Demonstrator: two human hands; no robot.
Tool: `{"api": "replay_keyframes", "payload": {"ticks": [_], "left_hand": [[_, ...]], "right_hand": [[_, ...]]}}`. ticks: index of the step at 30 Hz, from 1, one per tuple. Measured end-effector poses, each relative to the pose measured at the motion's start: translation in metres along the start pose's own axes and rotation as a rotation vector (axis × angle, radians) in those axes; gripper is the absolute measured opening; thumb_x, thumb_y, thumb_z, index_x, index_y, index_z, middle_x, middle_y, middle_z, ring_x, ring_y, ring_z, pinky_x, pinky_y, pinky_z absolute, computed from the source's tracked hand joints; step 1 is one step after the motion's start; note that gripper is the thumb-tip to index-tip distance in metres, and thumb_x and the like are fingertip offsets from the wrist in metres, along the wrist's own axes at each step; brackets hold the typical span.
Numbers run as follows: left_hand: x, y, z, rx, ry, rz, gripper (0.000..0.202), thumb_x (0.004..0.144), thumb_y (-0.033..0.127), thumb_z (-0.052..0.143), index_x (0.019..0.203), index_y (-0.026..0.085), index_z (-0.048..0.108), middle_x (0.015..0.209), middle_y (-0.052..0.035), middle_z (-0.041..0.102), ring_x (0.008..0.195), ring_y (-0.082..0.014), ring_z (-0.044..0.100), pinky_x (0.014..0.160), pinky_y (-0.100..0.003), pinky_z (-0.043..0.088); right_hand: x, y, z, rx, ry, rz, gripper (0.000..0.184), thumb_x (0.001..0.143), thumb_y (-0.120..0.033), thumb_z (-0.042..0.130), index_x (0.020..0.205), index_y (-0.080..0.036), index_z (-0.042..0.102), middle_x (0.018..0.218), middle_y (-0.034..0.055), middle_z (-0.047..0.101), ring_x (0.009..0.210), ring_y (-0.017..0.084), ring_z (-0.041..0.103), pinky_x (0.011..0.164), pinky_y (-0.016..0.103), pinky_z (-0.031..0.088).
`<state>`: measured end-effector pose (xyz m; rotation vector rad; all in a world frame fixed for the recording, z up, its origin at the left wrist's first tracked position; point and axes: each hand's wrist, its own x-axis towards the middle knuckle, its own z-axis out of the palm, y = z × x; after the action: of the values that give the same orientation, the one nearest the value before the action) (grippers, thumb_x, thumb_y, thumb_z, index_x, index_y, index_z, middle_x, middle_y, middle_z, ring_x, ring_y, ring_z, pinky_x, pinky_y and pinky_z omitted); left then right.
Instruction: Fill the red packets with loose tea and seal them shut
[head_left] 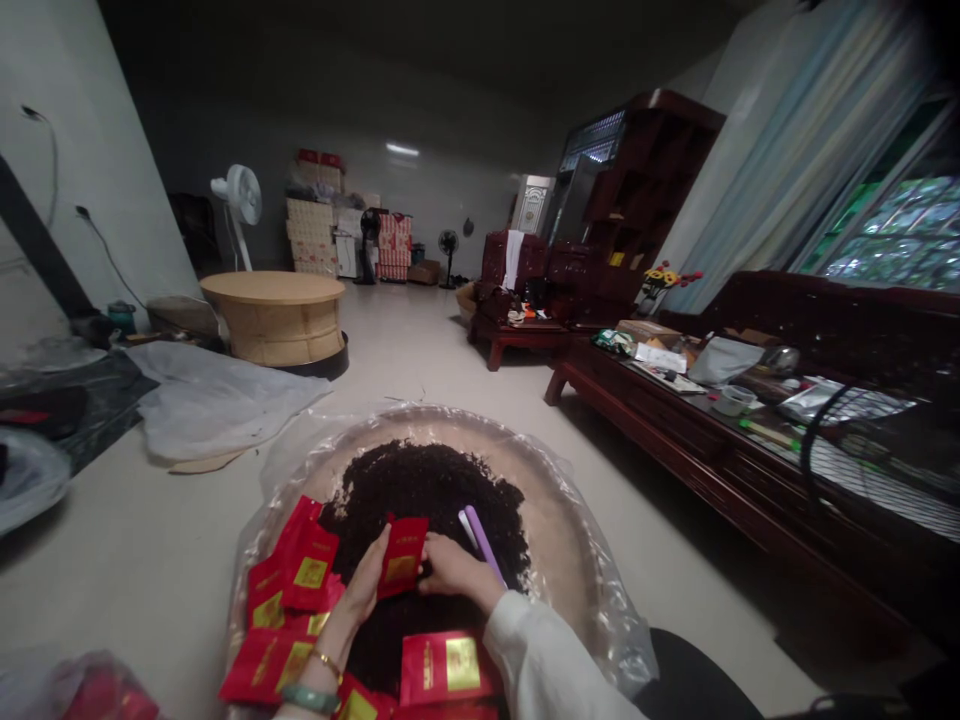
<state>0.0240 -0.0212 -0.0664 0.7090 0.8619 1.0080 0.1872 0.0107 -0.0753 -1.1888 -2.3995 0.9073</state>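
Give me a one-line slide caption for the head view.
Left hand holds a red packet, right hand at its edge, over dark loose leaves in a plastic-lined round tray.

Long dim room, pale floor, dark red furniture

A glossy cream floor point(420, 340) runs back to a grey far wall, where a short white tube light point(403, 150) glows above stacked cardboard boxes point(311, 225) and a white standing fan point(238, 205). On the left, a white plaster wall point(112, 150) rises behind a round pale wooden drum table point(274, 315). On the right, a long dark red wooden low table point(675, 440), cluttered on top, stands before a tall dark red wooden shelf cabinet point(645, 170), pale striped curtains point(787, 150) and a barred window showing green foliage point(900, 235).
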Motion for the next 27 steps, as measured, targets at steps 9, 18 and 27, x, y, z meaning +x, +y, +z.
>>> {"api": "replay_keyframes", "payload": {"ticks": [9,18,27], "left_hand": [[0.003,-0.003,0.004,0.095,0.049,0.071,0.069,0.063,0.071,0.059,0.096,0.011,0.065,0.071,-0.009,0.072,0.059,-0.0201,0.067,0.059,-0.029,0.051],[0.006,-0.005,0.003,0.089,0.083,0.043,0.07,0.064,0.07,0.061,0.104,0.012,0.059,0.067,-0.0074,0.072,0.057,-0.0207,0.067,0.057,-0.03,0.051],[0.012,-0.01,0.0,0.074,0.086,0.02,0.073,0.068,0.068,0.058,0.115,0.013,0.053,0.066,-0.0061,0.071,0.055,-0.0208,0.067,0.055,-0.03,0.05]], "right_hand": [[0.003,-0.038,-0.083,0.318,0.268,0.193,0.019,0.066,-0.012,0.063,0.083,-0.019,0.067,0.067,-0.0042,0.063,0.05,0.009,0.054,0.052,0.019,0.042],[0.014,-0.085,-0.108,0.195,0.248,-0.053,0.029,0.068,-0.013,0.067,0.095,-0.023,0.071,0.101,0.001,0.07,0.096,0.019,0.063,0.088,0.029,0.046],[0.013,-0.091,-0.106,0.128,0.189,-0.042,0.028,0.072,-0.008,0.062,0.093,-0.023,0.072,0.094,0.0002,0.073,0.088,0.018,0.067,0.082,0.027,0.048]]}}
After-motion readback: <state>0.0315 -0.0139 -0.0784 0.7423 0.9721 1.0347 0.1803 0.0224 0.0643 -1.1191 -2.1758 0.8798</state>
